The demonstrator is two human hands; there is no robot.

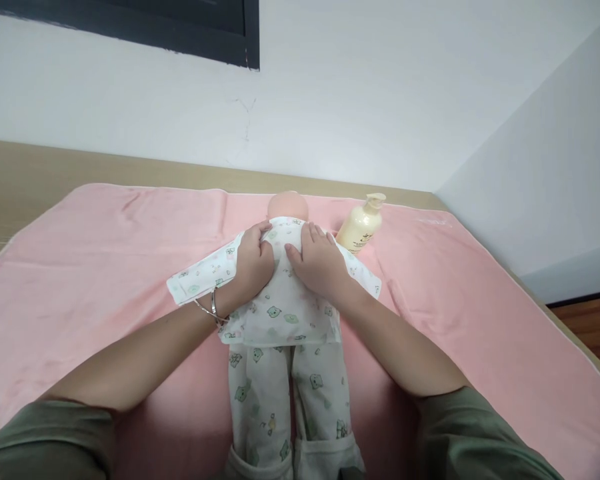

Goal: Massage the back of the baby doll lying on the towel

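A baby doll (287,205) lies stretched out on a pink cloth (180,227), its bare round head at the far end. It wears a white printed top (285,313) and matching trousers (263,400). My left hand (255,260) rests on the top near one shoulder, thumb apart from the fingers, a silver bracelet at the wrist. On the opposite shoulder my right hand (323,263) lies flat with its fingers spread. Both hands touch the fabric; neither visibly grips it. The doll's face is out of sight.
A cream pump bottle (361,223) lies tilted on the cloth, just right of the doll's shoulder. Behind the cloth runs a wooden surface edge (105,163) against a white wall (340,93). A dark frame (205,40) is at the upper left.
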